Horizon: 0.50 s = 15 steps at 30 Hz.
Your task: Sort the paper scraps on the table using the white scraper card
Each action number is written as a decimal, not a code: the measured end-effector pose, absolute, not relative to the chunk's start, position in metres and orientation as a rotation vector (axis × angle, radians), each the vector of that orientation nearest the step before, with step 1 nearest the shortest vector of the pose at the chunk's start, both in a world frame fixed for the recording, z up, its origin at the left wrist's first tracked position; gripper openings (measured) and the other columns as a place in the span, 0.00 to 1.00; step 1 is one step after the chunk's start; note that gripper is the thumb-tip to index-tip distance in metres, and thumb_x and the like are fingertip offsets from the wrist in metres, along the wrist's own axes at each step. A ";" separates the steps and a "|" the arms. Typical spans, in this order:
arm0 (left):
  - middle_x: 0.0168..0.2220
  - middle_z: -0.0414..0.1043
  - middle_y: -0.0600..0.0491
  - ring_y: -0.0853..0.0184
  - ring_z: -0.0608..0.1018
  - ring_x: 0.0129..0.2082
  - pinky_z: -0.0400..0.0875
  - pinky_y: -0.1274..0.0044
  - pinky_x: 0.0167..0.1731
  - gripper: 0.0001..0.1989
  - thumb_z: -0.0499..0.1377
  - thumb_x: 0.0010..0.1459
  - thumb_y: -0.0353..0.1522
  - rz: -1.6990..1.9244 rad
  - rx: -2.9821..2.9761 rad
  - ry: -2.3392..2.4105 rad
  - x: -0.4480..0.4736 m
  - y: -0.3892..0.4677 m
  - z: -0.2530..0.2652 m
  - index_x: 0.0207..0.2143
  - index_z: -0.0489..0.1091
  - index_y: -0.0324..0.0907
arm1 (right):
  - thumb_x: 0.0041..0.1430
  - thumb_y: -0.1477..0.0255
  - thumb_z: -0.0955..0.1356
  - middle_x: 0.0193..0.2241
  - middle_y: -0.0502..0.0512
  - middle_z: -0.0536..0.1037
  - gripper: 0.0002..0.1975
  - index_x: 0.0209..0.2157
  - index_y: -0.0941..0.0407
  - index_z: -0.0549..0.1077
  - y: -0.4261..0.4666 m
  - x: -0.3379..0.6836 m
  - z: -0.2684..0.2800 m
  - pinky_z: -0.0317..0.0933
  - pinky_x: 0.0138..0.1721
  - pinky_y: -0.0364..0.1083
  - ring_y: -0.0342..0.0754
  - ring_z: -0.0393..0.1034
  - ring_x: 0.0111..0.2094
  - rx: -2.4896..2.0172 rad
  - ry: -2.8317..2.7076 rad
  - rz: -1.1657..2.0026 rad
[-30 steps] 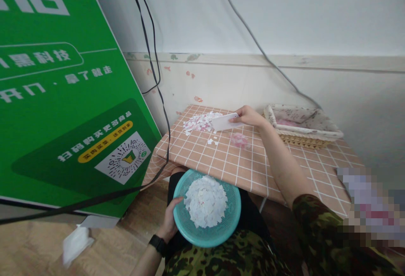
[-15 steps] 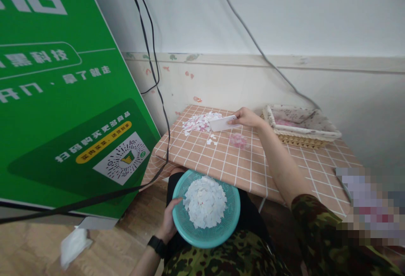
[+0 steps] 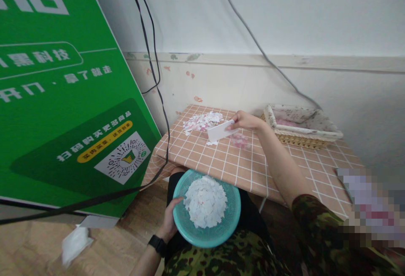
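Observation:
My left hand (image 3: 171, 219) grips the left rim of a round turquoise plastic basket (image 3: 232, 221), thumb over the edge. It rests on my lap at the table's front edge, holding a heap of small white paper scraps (image 3: 205, 202). Over the table, my right hand (image 3: 245, 121) is closed on a flat white scraper-like plate (image 3: 220, 131), tilted with its lower edge near the tabletop. Behind the plate lies a loose pile of white and pink paper scraps (image 3: 202, 122). A few scraps show under its lower edge. A pinkish translucent bit (image 3: 240, 141) lies below my right hand.
The checked tablecloth (image 3: 228, 166) covers the table. A lined wicker basket (image 3: 303, 137) with something pink inside stands at the back right. On the left rises a green printed cabinet (image 3: 47, 132), with a black strap (image 3: 126, 191) across it. A white bag (image 3: 76, 244) lies on the floor.
My right hand has brought the white plate slightly down and toward me, over the few loose scraps in front of the pile. My left hand and the turquoise basket have stayed in place.

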<state>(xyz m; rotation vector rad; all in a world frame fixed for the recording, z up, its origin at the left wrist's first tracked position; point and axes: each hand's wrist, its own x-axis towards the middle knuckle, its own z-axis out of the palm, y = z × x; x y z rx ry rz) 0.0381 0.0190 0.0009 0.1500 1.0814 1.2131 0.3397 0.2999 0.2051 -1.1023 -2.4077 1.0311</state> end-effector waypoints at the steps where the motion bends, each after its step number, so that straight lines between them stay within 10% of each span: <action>1: 0.24 0.78 0.47 0.62 0.77 0.24 0.71 0.71 0.31 0.09 0.62 0.46 0.33 1.209 0.149 1.071 0.038 0.019 0.001 0.27 0.76 0.34 | 0.42 0.60 0.71 0.19 0.50 0.70 0.18 0.29 0.62 0.79 0.300 0.340 0.205 0.54 0.24 0.42 0.40 0.58 0.22 -1.083 -2.399 1.068; 15: 0.23 0.78 0.47 0.61 0.78 0.23 0.71 0.70 0.30 0.08 0.62 0.46 0.32 1.208 0.136 1.086 0.038 0.019 0.002 0.26 0.75 0.35 | 0.42 0.61 0.72 0.19 0.51 0.72 0.16 0.29 0.60 0.79 0.292 0.339 0.214 0.55 0.23 0.41 0.41 0.60 0.22 -1.068 -2.365 1.098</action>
